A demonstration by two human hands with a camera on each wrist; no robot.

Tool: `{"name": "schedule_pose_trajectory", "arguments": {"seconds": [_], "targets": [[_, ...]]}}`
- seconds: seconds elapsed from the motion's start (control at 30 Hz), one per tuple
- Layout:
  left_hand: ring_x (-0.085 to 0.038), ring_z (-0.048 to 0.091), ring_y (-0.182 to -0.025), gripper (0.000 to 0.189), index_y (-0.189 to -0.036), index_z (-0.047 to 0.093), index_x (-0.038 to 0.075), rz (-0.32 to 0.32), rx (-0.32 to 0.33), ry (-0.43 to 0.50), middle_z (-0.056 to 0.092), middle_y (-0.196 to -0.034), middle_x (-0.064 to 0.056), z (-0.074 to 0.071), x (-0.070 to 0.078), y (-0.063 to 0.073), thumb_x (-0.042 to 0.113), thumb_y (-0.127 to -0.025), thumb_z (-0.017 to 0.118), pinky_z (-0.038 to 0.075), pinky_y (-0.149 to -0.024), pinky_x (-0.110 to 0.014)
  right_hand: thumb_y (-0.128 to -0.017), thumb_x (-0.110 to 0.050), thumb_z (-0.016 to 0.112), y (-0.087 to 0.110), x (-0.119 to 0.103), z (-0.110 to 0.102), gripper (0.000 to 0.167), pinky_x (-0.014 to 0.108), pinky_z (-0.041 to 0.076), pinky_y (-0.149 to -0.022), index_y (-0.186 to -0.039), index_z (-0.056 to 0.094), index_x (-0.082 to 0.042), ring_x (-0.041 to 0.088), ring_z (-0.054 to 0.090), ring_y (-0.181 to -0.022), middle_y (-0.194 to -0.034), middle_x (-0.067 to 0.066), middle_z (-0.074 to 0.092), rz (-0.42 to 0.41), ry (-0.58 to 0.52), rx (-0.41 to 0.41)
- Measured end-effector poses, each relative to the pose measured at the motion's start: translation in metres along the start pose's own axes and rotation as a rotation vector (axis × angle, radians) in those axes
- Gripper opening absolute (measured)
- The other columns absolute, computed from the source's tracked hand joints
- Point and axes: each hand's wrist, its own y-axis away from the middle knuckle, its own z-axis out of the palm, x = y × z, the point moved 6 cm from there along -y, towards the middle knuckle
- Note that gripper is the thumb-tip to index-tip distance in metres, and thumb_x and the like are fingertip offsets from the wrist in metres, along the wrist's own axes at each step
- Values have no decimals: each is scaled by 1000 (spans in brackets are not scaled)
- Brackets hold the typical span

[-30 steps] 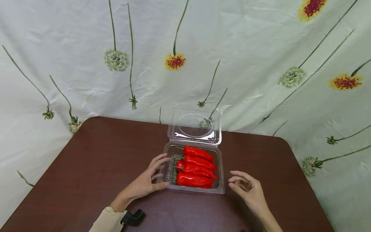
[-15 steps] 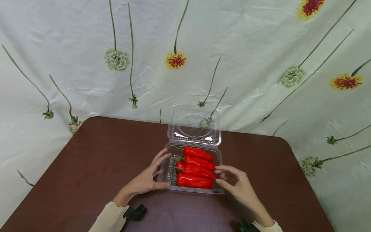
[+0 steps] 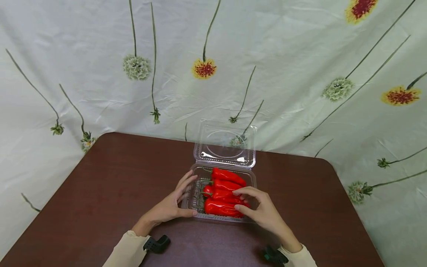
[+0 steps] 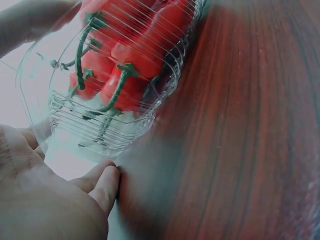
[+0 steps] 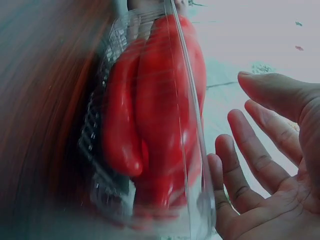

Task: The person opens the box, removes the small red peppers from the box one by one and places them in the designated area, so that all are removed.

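Note:
A clear plastic clamshell box (image 3: 191, 198) stands on the table with its lid (image 3: 224, 159) tipped back. Inside lie several long red peppers (image 3: 221, 208), green stems to the left. My left hand (image 3: 166, 210) rests at the box's left side, thumb by the front corner, fingers spread along the left rim. In the left wrist view its fingertips (image 4: 109, 175) meet the table beside the box. Over the peppers' right ends hovers my right hand (image 3: 263, 211), thumb and fingers apart, covering the pepper tips in the head view. Its fingers (image 5: 260, 160) show nothing between them in the right wrist view.
The dark brown table (image 3: 133, 167) has rounded far corners. Behind it hangs a pale cloth (image 3: 283, 55) printed with flowers, close to the raised lid. Black wrist devices (image 3: 156, 244) sit on both wrists.
My right hand has moved left, from beside the box to over the right ends of the peppers. The left hand stays at the box's left side.

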Motion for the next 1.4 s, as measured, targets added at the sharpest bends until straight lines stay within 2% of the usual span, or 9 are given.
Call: {"name": "schedule_pose_trajectory", "arguments": {"seconds": [0.17,0.4,0.53,0.67,0.83,1.4], "targets": [[-52,8,-149,104,-161,12,8,10,0,12,-12,-168,-7,0,0,1,13,-83,81,14,-114,-72,-86,-18,80,-8,-8,12,31,33,56,-83,-116,73,-13,21,65,-98,-114,4,72,-43,43,-16],[-49,10,-150,106,-162,13,14,0,2,12,-11,-168,-4,0,-1,0,14,-82,82,16,-115,-70,-85,-12,81,-16,-22,30,34,36,56,-85,-117,72,-10,24,66,-98,-115,7,72,-101,70,-44],[-48,10,-150,105,-162,13,15,-11,3,8,-10,-168,-3,-1,-2,0,15,-82,82,16,-115,-69,-86,-19,80,-17,-20,36,34,36,54,-91,-119,72,-16,19,66,-107,-117,-1,72,-98,101,-59],[-48,10,-150,104,-162,13,16,-20,4,7,-10,-168,-3,-1,-2,1,14,-83,82,15,-115,-70,-86,-23,81,-16,-19,40,35,39,50,-97,-120,72,-22,16,62,-114,-120,-8,70,-95,177,-52],[-48,10,-150,104,-162,14,16,-24,2,19,-10,-168,-2,0,-2,1,15,-84,81,14,-114,-71,-83,-21,83,-13,-18,43,38,43,48,-98,-120,73,-24,15,61,-114,-120,-10,69,-120,257,-23],[-46,9,-151,104,-162,13,15,-15,4,34,-10,-169,-2,-1,-2,1,15,-83,82,13,-114,-72,-81,-23,86,-11,-16,46,42,38,50,-94,-120,72,-25,13,61,-112,-118,-11,70,-115,297,-49]]}}
